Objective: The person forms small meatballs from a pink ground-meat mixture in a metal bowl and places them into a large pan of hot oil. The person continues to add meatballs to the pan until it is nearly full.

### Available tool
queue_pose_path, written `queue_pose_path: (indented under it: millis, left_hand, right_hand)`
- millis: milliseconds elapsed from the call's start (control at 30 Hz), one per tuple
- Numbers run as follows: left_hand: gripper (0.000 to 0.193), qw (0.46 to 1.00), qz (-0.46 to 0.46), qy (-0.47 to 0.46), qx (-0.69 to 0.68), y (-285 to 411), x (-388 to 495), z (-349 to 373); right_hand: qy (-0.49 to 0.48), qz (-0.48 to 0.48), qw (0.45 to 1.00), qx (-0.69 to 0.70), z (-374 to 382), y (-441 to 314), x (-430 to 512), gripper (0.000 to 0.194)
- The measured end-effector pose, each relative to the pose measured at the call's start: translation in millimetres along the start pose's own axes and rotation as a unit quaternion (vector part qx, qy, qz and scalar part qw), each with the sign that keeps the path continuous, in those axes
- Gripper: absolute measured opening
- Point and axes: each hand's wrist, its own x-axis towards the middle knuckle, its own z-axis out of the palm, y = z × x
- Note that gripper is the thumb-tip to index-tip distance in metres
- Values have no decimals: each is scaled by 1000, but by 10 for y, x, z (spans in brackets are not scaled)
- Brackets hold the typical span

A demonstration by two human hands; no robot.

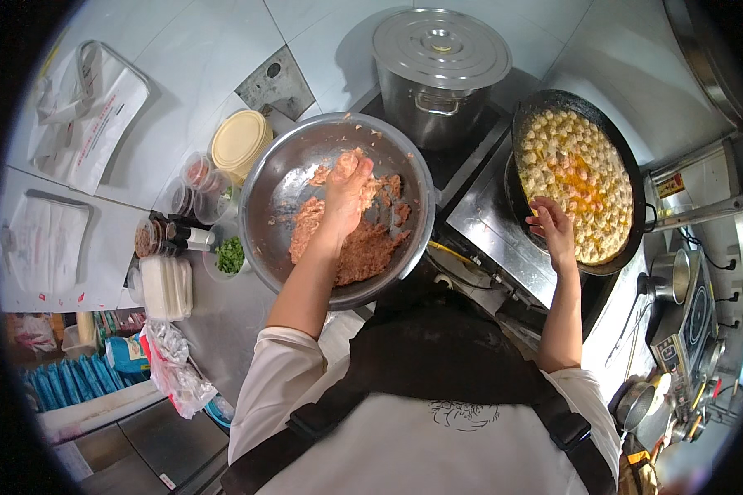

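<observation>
My left hand (350, 192) is inside a large steel bowl (263, 247), closed on some raw minced meat (346, 162) that bulges out at the top of the fist. More minced meat (371, 253) lies below and around that hand. Over the near left rim of a black wok (641, 179) is my right hand (552, 229), fingers curled and a little apart. Whether something small is between those fingertips cannot be told. Many pale meatballs (588, 148) fill the wok, with orange liquid in the middle.
A lidded steel stockpot (443, 68) stands behind the bowl and wok. Left of the bowl are stacked round lids (241, 139), a tub of chopped greens (229, 255), sauce containers and white boxes (166, 288). An induction cooker (696, 309) and a strainer (636, 402) are at right.
</observation>
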Motion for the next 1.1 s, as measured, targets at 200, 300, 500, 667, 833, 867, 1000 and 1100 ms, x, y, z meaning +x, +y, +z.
queue_pose_path:
  millis: [200, 300, 500, 667, 833, 867, 1000, 1100]
  left_hand:
    - [18, 979, -85, -107, -152, 152, 59, -135]
    - [20, 995, 5, -72, -71, 53, 38, -74]
    - [16, 991, -38, -23, -128, 119, -1, 7]
    - [15, 998, -24, -45, -41, 213, 65, -98]
    - [10, 986, 137, -73, 56, -76, 3, 100]
    - [9, 980, 160, -88, 77, -108, -9, 132]
    - [12, 891, 257, -208, 312, -120, -72, 181]
    - [14, 803, 300, -263, 443, -130, -159, 196]
  right_hand:
    - [2, 2, 1000, 1, -10, 70, -41, 33]
    - [-9, -4, 1000, -14, 8, 103, -42, 33]
    - [-21, -5, 1000, -20, -10, 102, -47, 32]
    - [-35, -14, 999, -26, 54, -15, -27, 30]
    - [-98, -83, 990, -62, 650, -443, 85, 29]
    - [-119, -132, 982, -66, 820, -555, 64, 32]
    - [-138, -255, 948, -132, 1457, -936, 26, 47]
    - [-134, -344, 915, -160, 1706, -1022, 7, 43]
